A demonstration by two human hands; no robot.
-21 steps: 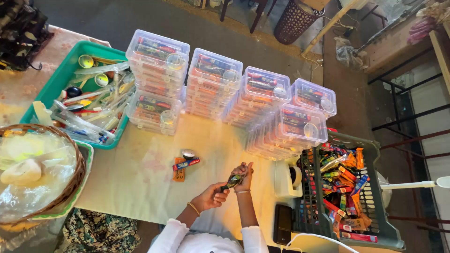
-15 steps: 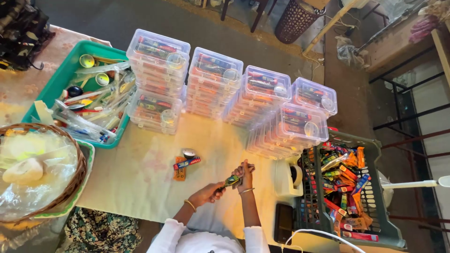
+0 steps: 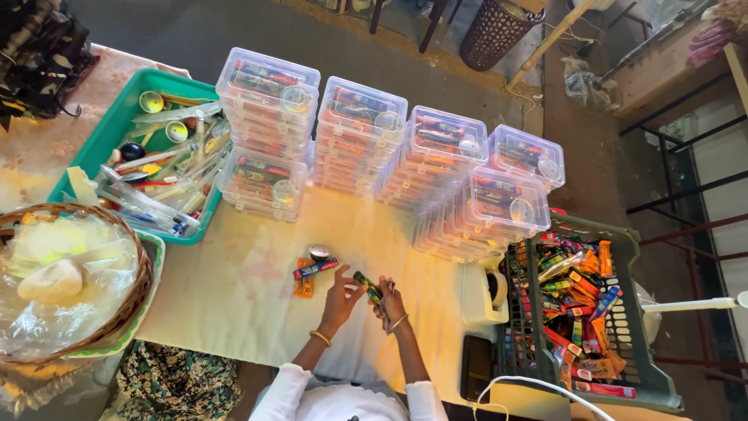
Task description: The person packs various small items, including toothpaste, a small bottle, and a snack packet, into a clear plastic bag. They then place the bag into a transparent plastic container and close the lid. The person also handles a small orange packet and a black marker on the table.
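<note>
I see a small dark packet [image 3: 368, 286] pinched between both hands, just right of the little pile of snack bars [image 3: 312, 273] on the cream tablecloth [image 3: 234, 304]. Left hand [image 3: 340, 300] grips its near end with fingertips; right hand [image 3: 391, 300] curls closed on the other end. Risk, I'd judge: thin fingertip hold, packet could slip and drop onto the cloth. Stacked clear boxes [image 3: 354, 140] sit beyond the pile.
</note>
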